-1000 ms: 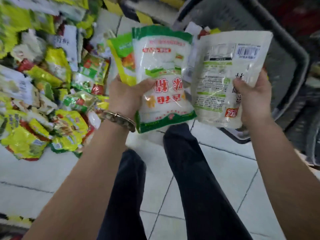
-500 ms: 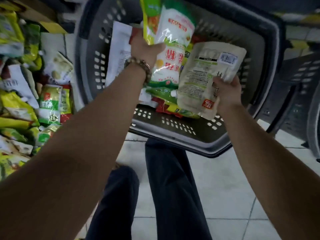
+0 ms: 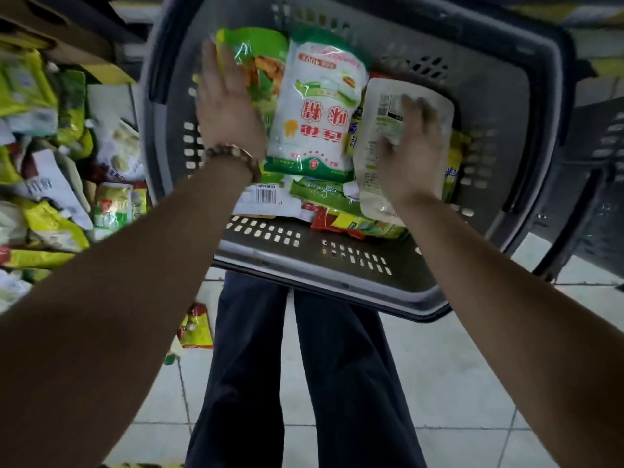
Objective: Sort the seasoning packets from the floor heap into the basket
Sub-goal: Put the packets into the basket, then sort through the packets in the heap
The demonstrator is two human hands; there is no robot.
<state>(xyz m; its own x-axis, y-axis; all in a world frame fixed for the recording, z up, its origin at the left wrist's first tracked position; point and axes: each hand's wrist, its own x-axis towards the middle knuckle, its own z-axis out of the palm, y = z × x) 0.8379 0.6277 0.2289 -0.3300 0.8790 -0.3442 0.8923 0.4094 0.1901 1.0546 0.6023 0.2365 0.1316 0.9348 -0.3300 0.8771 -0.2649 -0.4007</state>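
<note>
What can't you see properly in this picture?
Head view only:
1. Basket floor: buried under packets.
2. Right hand: motion-blurred, so its grip on the pale pouch is unclear.
3. Floor heap: cut by the left edge, partly behind the left arm.
4. Pouch's small print: too blurred to read.
</note>
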